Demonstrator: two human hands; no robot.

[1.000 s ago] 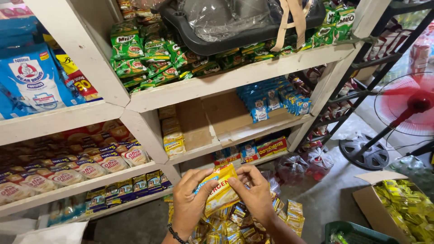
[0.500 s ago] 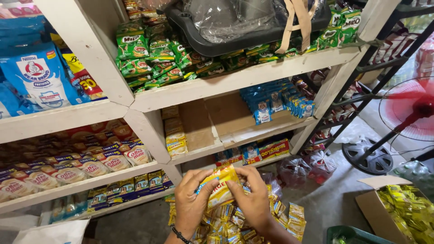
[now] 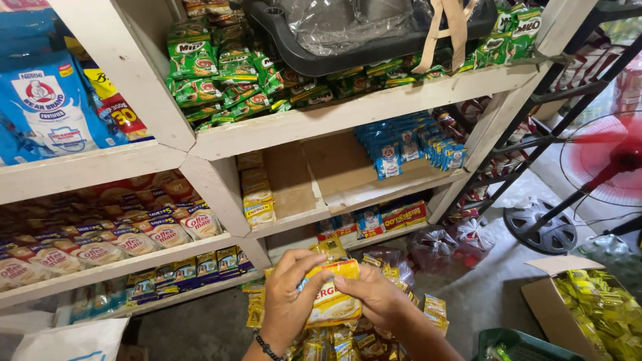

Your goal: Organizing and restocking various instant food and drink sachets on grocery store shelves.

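Below the white wooden shelves [image 3: 348,113], we hold a yellow foil sachet strip [image 3: 332,301], glossy, with a pale cereal picture, more sachets dangling beneath it. At right, an open cardboard box [image 3: 545,294] holds yellow-green packets; a black plastic tray [image 3: 314,60] on the top shelf carries crumpled clear plastic. Our left hand [image 3: 287,297] pinches the strip's upper left edge, our right hand [image 3: 378,294] grips its right side, the sachet between them.

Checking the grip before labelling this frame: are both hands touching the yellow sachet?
Touching. The head view shows the left hand and right hand pinching the yellow sachet with fingertips at its top edge.
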